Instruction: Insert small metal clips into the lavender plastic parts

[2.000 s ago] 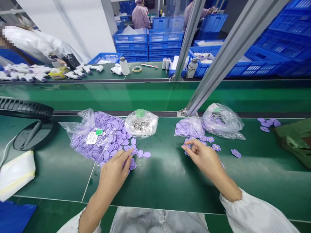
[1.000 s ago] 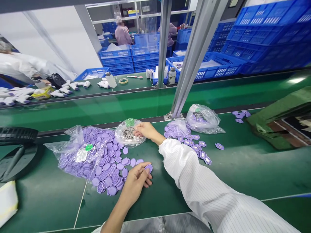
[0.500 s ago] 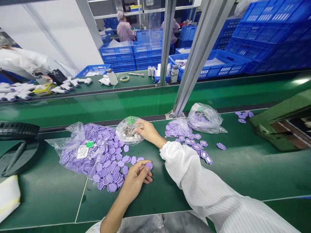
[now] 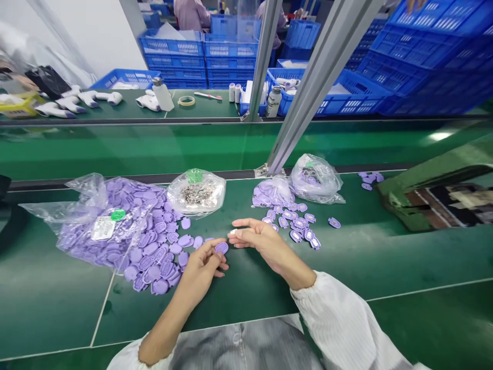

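Note:
Between its thumb and fingers my left hand (image 4: 203,263) holds a purple oval piece (image 4: 221,248). Just to its right, my right hand (image 4: 262,240) pinches a small shiny metal piece (image 4: 232,232). Left of my hands, purple pieces (image 4: 159,267) spill from a clear plastic bag (image 4: 82,192) with a green sticker. Behind the hands lies an open clear bag of small metal parts (image 4: 197,194). Purple pieces with metal fitted in them (image 4: 302,224) are scattered right of my right hand.
Two more clear bags, one bunched (image 4: 274,191) and one open (image 4: 318,180), stand behind the scattered pieces. A green metal machine (image 4: 404,200) is at the right. A slanted metal post (image 4: 296,118) rises at the bench's back edge. Beyond are blue crates (image 4: 173,46) and other people.
My right hand has come back from the bag of metal parts to beside my left hand, now with a small metal piece. My left hand keeps the purple piece. The view has shifted.

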